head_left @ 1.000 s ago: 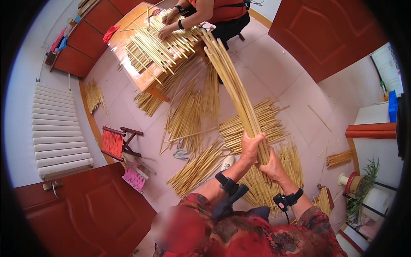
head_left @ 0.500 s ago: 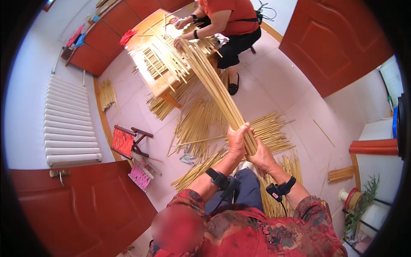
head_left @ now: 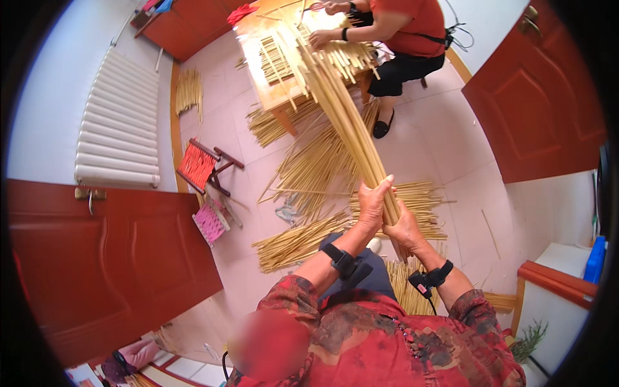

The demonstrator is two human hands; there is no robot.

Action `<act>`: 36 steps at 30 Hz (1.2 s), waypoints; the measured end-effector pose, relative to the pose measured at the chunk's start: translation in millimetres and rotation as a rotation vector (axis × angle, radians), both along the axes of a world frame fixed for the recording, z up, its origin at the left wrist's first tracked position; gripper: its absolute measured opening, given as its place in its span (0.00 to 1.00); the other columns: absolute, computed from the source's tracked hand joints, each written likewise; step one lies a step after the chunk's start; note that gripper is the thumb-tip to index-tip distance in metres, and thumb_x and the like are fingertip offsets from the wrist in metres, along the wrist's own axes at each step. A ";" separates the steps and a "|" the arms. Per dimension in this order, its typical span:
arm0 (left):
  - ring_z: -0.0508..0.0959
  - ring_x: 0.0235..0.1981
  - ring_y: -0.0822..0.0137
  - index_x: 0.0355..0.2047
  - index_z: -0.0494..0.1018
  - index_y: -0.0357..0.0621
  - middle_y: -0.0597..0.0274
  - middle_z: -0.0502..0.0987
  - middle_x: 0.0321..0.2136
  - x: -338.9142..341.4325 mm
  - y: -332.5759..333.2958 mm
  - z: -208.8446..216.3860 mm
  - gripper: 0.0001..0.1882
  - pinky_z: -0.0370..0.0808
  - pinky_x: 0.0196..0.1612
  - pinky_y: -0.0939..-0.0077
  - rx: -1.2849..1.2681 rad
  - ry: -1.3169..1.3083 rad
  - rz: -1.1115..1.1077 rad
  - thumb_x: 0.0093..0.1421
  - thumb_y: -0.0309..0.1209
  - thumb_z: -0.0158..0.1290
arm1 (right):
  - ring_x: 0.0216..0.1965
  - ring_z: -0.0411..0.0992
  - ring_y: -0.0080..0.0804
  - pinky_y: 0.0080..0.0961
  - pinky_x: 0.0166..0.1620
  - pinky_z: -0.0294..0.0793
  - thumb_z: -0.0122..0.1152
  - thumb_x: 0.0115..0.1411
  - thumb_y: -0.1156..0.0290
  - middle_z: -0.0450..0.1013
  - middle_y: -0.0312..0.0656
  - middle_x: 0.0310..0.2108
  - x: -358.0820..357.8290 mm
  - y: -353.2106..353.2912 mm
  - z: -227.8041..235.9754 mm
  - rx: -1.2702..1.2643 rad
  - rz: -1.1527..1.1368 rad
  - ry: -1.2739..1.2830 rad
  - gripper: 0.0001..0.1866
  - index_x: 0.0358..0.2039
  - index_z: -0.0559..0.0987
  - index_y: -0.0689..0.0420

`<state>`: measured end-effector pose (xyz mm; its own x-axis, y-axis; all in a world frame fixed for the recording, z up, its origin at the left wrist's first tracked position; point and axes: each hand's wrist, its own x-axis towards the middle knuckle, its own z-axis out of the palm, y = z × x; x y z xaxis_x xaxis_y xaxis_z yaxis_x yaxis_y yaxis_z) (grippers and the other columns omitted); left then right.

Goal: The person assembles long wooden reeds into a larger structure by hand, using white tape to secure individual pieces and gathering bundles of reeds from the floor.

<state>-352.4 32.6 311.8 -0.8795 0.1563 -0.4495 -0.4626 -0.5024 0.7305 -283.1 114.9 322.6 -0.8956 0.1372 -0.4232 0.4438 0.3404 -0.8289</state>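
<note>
A long bundle of tan sticks [head_left: 348, 122] slants up and away from me, its far end over the table where a co-worker sits. My left hand [head_left: 372, 205] is wrapped round the bundle near its lower end. Just below it, my right hand [head_left: 404, 230] grips the same bundle from the right side. Both wrists carry black straps with small devices. Under my hands, a pile of sticks [head_left: 419, 203] lies on the floor, and another pile [head_left: 296, 242] is spread to the left of my feet.
A co-worker in a red shirt [head_left: 409, 26] sits at the wooden table [head_left: 248, 39], which bears more sticks. On the left stand a red folding stool [head_left: 198, 166], a pink stool [head_left: 211, 222], a white radiator [head_left: 119, 122] and a red door [head_left: 109, 264]. Another red door [head_left: 541, 97] is at right.
My view has swung, so the table and co-worker now appear farther right and higher. Both hands keep their hold on the stick bundle.
</note>
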 end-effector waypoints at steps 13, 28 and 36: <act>0.70 0.39 0.65 0.42 0.62 0.41 0.59 0.68 0.37 -68.2 -127.1 -18.3 0.21 0.67 0.40 0.70 0.143 -0.033 -0.193 0.56 0.45 0.42 | 0.31 0.65 0.23 0.20 0.35 0.67 0.59 0.37 0.72 0.67 0.38 0.30 -86.8 -65.2 -7.1 -0.316 0.111 -0.025 0.30 0.44 0.63 0.63; 0.74 0.32 0.66 0.44 0.62 0.34 0.53 0.70 0.36 -160.5 -456.6 -121.1 0.19 0.71 0.34 0.79 -0.371 -0.238 -0.368 0.55 0.34 0.46 | 0.28 0.69 0.41 0.29 0.33 0.68 0.61 0.32 0.67 0.70 0.52 0.26 -434.3 -190.4 -142.5 0.194 -0.074 0.205 0.26 0.33 0.67 0.67; 0.74 0.32 0.64 0.42 0.62 0.34 0.51 0.71 0.34 -139.8 -585.6 -166.7 0.17 0.71 0.34 0.76 -0.460 -0.426 -0.037 0.54 0.31 0.46 | 0.35 0.69 0.51 0.36 0.37 0.68 0.58 0.37 0.70 0.69 0.60 0.30 -557.5 -198.7 -153.9 0.771 0.043 -0.080 0.24 0.36 0.65 0.69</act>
